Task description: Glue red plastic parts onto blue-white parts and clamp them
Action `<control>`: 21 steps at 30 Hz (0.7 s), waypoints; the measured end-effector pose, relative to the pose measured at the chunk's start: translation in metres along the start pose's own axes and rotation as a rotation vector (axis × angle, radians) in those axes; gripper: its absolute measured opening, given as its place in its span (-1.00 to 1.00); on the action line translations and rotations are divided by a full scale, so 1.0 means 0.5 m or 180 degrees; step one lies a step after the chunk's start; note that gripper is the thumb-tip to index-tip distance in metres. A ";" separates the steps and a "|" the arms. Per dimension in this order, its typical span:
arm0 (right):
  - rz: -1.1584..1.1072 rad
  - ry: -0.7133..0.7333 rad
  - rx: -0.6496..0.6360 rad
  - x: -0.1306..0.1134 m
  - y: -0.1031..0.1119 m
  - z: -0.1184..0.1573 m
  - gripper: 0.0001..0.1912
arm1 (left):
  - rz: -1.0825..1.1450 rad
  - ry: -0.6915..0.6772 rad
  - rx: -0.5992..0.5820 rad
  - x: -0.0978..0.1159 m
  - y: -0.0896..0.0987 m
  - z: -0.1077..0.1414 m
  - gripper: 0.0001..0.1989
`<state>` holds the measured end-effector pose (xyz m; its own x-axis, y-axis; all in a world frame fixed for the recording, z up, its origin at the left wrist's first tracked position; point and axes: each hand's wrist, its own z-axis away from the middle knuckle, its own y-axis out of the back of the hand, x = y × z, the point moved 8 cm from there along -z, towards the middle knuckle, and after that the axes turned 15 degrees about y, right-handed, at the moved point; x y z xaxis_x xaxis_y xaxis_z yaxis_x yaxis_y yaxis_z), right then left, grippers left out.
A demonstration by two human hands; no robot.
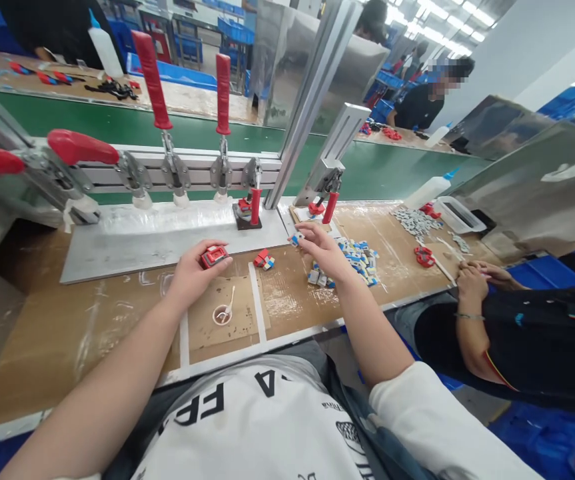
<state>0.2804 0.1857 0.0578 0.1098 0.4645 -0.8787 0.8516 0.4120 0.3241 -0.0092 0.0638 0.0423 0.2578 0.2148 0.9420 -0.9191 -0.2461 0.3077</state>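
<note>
My left hand [202,270] is closed around a red plastic housing [214,256] with a dark lower edge, its hollow side facing up. Between the thumb and fingertips of my right hand [321,248] is a small blue-and-white block [295,239]. Beneath and beside that hand lies a pile of blue, white and yellow blocks [360,259]. A small cluster of red and blue parts [264,259] rests on the table between my hands. Nearer to me, a little cup [222,315] of dark liquid has a white stick [231,300] standing in it.
Toggle clamps with red handles [223,93] line a metal rail behind a pale plate [157,233]. One clamp [256,205] presses on a red part. To the right are grey pieces [414,221], a white bottle [430,191] and a co-worker's hands [477,277]. A green conveyor [392,170] runs behind.
</note>
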 end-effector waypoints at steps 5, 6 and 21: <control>-0.2252 -0.0470 0.0210 -0.037 -0.143 -0.010 -0.51 | -0.0092 -0.0131 0.0078 0.001 0.000 0.011 -0.48; -0.2382 -0.0467 0.0219 -0.045 -0.166 -0.014 -0.50 | -0.0115 -0.0135 0.0105 0.000 0.001 0.013 -0.49; -0.0410 0.1141 -0.0193 -0.135 -0.337 -0.017 -0.45 | -0.0394 -0.0421 0.0866 -0.003 0.033 0.029 -0.54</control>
<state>0.1253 0.0918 0.0656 -0.1914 0.6462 -0.7388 0.8136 0.5255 0.2488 -0.0203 0.0456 0.0478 0.4154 0.1387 0.8990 -0.7698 -0.4731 0.4286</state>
